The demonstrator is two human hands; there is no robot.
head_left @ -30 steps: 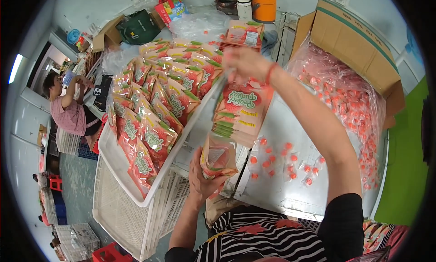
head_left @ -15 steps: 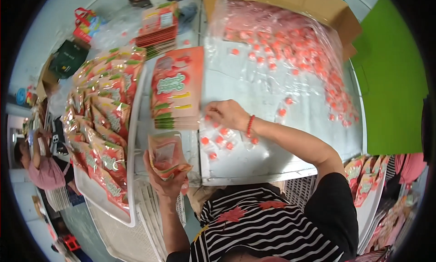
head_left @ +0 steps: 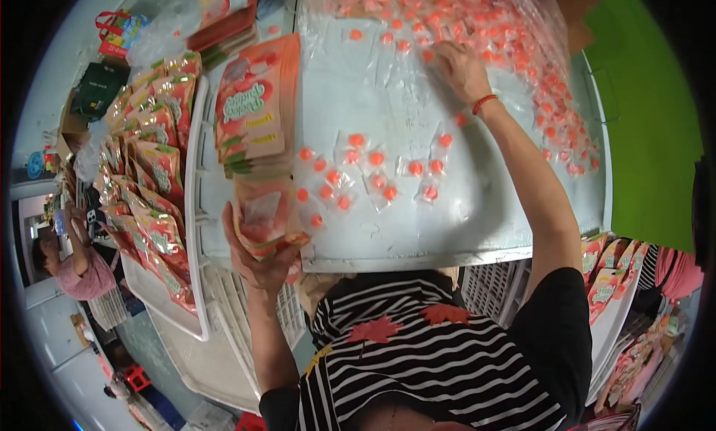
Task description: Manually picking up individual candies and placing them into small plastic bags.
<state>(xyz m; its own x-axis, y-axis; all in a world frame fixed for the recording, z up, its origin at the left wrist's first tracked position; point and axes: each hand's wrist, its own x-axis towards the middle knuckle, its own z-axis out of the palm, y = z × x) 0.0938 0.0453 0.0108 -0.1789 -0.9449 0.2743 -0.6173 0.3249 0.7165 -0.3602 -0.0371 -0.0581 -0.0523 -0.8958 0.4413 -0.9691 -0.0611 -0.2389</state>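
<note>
My left hand is closed around the lower part of an orange-pink stand-up pouch, beside the table's near left edge. The pouch's mouth faces up and a pale inner surface shows. My right hand reaches far across the table to the edge of a heap of red candies in clear wrappers. Its fingers are bent downward beside one wrapped candy; blur hides whether they grip anything. Between my hands a loose group of wrapped candies lies spread on the pale tabletop.
A stack of flat pouches lies beyond my left hand, with another stack behind it. Filled pouches crowd a white tray at left. A green panel stands at right. Another person is at far left.
My right hand has moved from the near candies away to the far heap. More wrapped candies now lie in the near group. My left hand still holds the pouch; the view has shifted.
</note>
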